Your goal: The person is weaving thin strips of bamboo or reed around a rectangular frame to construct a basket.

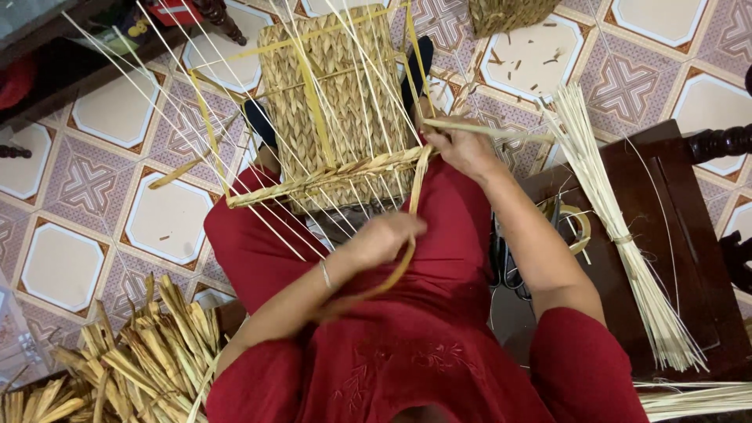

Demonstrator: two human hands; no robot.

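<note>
Basket: half-woven rectangular basket of tan braided fibre on a yellow frame [333,102] rests on your lap, thin pale spokes fanning out past its edges
L hand: your left hand [384,239] is closed round a flat tan weaving strand [403,262], just below the basket's near rim
R hand: your right hand [462,145] pinches a pale strand at the rim's right corner
Edges: bundle of pale thin reeds [619,235] lies across the dark wooden stool [689,258], near your right elbow
Room: patterned tile floor [94,188] open to your left; heap of dried tan leaves [141,352] by left knee
</note>
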